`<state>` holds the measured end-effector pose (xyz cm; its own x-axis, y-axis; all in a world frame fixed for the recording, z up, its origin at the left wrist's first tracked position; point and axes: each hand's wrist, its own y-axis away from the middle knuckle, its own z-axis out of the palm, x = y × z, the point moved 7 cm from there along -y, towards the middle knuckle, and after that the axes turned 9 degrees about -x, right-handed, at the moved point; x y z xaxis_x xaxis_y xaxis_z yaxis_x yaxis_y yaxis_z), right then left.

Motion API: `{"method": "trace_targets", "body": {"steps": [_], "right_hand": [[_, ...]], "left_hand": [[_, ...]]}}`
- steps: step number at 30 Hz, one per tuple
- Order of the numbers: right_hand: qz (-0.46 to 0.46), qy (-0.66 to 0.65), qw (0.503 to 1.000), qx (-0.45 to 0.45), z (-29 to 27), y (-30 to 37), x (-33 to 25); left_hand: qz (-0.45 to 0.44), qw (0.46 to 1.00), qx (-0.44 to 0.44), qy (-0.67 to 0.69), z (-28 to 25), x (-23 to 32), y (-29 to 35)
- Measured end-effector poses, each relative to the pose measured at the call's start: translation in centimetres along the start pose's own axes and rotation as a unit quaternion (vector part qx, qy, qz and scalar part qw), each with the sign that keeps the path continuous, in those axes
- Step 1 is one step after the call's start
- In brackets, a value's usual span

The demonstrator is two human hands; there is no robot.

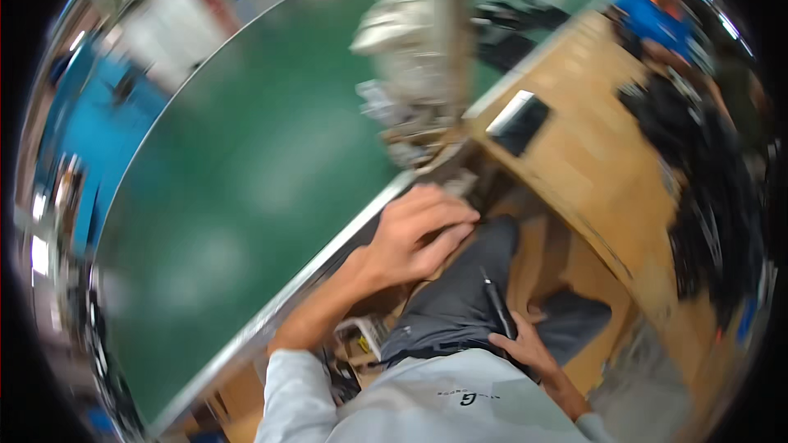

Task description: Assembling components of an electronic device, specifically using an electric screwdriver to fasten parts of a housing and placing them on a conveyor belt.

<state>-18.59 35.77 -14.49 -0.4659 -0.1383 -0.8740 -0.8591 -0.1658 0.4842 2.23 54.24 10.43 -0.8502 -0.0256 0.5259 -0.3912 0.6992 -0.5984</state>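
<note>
My left hand (419,234) is raised over my lap, close to the edge of the green table (271,172). Its fingers curl over and their tips come near the thumb tip. Whether something small is pinched there I cannot make out. Lower and to the right, my right hand (529,348) rests by my thigh, wrapped round a black screwdriver (498,305). Its thin metal shaft points up and away from me. My legs in dark trousers (460,295) are beneath both hands. The picture is blurred by motion.
On the right, a wooden bench (607,172) carries a dark flat rectangular device (520,123) and a heap of black cables (714,188). A post (450,41) with whitish bags (398,32) stands at the table edge. Another person in blue (657,20) is at the far right.
</note>
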Motion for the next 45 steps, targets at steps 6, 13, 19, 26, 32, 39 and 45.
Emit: {"method": "trace_targets", "body": {"steps": [6, 13, 19, 26, 32, 39, 45], "right_hand": [[0.028, -0.02, 0.995, 0.096, -3.4, 4.9, 2.2], [0.001, -0.078, 0.987, 0.137, -3.8, 5.4, 5.3], [0.051, -0.122, 0.982, 0.138, -5.2, 5.8, 6.6], [0.064, -0.067, 0.984, 0.15, -7.3, 5.6, 9.3], [0.129, -0.142, 0.964, 0.185, -7.9, 6.0, 13.0], [0.162, -0.159, 0.953, 0.203, -9.1, 5.1, 10.8], [0.171, -0.126, 0.95, 0.231, -9.0, 4.8, 11.1]], "left_hand": [[0.325, 0.884, -0.045, 0.332, 7.3, 15.2, -12.2], [0.416, 0.799, 0.091, 0.424, 8.8, 16.5, -14.1], [0.186, 0.982, 0.002, 0.017, 15.0, 0.8, -25.2], [-0.299, 0.92, -0.003, -0.252, 14.6, -33.3, -34.1], [-0.425, 0.864, -0.03, -0.269, 16.4, -41.9, -36.4], [-0.417, 0.855, -0.02, -0.306, 17.2, -45.0, -38.4], [-0.431, 0.838, -0.036, -0.332, 17.3, -47.0, -40.1]]}}
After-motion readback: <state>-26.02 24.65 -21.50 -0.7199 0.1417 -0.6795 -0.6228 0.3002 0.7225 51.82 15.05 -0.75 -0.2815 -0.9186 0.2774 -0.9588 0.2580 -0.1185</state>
